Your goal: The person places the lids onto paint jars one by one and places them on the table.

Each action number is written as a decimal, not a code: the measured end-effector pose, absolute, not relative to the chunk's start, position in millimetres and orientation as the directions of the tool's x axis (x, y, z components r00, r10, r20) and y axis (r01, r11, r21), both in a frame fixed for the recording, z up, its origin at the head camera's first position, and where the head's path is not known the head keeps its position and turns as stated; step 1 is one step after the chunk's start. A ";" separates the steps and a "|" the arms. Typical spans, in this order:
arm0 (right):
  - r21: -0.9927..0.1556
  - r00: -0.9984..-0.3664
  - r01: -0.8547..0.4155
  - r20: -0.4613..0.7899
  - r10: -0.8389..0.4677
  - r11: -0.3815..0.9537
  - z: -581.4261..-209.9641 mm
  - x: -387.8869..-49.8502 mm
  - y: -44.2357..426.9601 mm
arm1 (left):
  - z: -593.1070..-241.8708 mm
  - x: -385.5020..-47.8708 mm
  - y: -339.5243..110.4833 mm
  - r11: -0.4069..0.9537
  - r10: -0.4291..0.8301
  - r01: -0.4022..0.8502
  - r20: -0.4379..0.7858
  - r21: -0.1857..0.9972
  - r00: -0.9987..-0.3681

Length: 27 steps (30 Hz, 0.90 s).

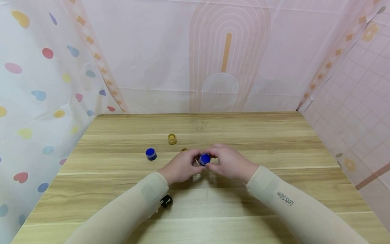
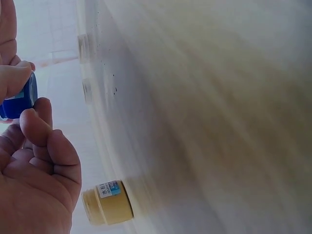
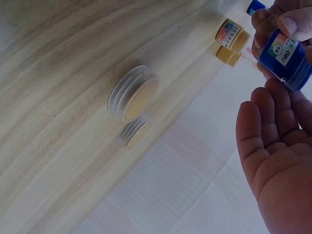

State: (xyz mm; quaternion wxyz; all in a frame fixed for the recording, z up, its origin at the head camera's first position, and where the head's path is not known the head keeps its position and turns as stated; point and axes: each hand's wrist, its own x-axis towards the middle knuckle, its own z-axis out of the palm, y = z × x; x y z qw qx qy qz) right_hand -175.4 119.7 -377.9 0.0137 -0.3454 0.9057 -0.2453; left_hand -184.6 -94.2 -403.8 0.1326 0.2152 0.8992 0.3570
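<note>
Both hands meet at a small blue paint jar (image 1: pixel 205 159), raised off the table. My left hand (image 1: pixel 182 165) grips it from the left, and a thumb presses its label in the right wrist view. From the other side my right hand (image 1: pixel 230 163) holds the jar between thumb and index finger; its other fingers (image 3: pixel 251 126) are fairly straight. A second blue jar (image 1: pixel 150 154) stands on the table to the left. Behind it is a yellow-ochre paint jar (image 1: pixel 172 139). Another ochre jar (image 1: pixel 184 149) is mostly hidden by my left hand.
Two clear ribbed lids or shallow pots with ochre faces, one nearer (image 3: pixel 134 92) and one farther (image 3: pixel 135 134), rest on the wooden table (image 1: pixel 259 210). A small black object (image 1: pixel 166 201) is beside the left sleeve. Patterned cloth (image 1: pixel 146 57) hangs behind and at both sides.
</note>
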 end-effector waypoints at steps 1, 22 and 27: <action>-0.452 -0.763 -0.617 0.145 -0.630 0.644 -378.2 -175.3 119.5 | -404.0 -184.6 -94.3 0.650 0.485 0.295 -0.083 0.700 -0.871; -0.471 -0.758 -0.619 0.148 -0.635 0.629 -375.0 -173.7 119.1 | -404.8 -184.5 -95.5 0.647 0.489 0.304 -0.075 0.699 -0.869; -0.468 -0.771 -0.607 0.153 -0.618 0.642 -376.8 -173.3 118.2 | -404.7 -183.9 -94.8 0.634 0.495 0.307 -0.067 0.710 -0.866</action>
